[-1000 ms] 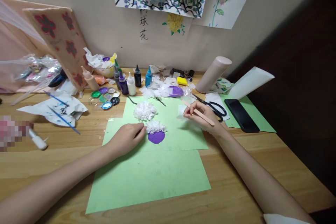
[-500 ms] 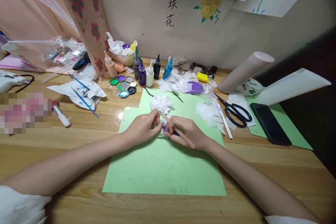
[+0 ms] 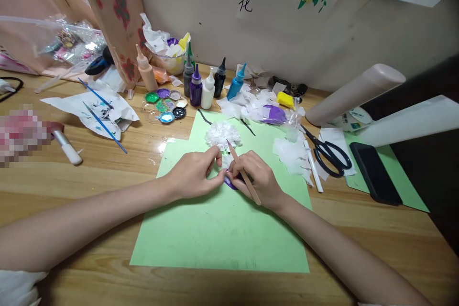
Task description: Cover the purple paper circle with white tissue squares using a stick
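Right hand (image 3: pixel 258 180) closed around wooden stick (image 3: pixel 234 158), fingertips down on purple patch (image 3: pixel 228 183). Left hand (image 3: pixel 193 175) curled, thumb and forefinger pinching white tissue tuft (image 3: pixel 225 161) between the 2 hands. All on green sheet (image 3: pixel 222 234), mid-table. Stick long axis diagonal: far tip points away and leftward, toward finished white paper flower (image 3: pixel 221 134); near end juts past right wrist.

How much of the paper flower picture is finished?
One fluffy white tissue flower looks done on the green paper. The right hand, holding a wooden stick, and the left hand meet over a purple patch, part uncovered. Loose tissue pieces lie unused nearby.
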### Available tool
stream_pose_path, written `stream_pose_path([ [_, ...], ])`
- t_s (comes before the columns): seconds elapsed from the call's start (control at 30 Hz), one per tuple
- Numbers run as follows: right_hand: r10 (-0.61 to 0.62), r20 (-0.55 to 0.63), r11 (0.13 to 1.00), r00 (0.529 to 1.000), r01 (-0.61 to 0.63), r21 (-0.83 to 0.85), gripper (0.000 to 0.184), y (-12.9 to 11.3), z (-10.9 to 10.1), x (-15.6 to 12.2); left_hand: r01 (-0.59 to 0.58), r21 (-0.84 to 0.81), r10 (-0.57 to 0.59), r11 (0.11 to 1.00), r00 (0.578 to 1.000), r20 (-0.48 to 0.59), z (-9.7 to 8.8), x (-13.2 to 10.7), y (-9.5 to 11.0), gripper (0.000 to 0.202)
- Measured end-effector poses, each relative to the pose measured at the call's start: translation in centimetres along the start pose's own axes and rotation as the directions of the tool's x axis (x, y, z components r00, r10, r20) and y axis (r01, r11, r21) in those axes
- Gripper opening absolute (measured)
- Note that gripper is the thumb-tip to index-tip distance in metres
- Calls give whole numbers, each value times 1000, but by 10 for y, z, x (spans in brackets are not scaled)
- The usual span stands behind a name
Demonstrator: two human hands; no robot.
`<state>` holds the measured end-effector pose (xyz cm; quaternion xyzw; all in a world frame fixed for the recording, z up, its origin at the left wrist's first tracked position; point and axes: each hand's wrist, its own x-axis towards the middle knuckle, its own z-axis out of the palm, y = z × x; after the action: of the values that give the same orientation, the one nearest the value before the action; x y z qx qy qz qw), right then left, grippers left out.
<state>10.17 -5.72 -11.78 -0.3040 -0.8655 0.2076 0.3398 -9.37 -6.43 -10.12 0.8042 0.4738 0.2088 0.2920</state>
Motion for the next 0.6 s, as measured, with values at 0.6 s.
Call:
stream_pose_path([
  [0.6, -316, 25, 939, 948, 316, -134, 54, -20, -12, -14, -25, 114, 24, 993, 1000, 7, 3, -1, -2, 11],
])
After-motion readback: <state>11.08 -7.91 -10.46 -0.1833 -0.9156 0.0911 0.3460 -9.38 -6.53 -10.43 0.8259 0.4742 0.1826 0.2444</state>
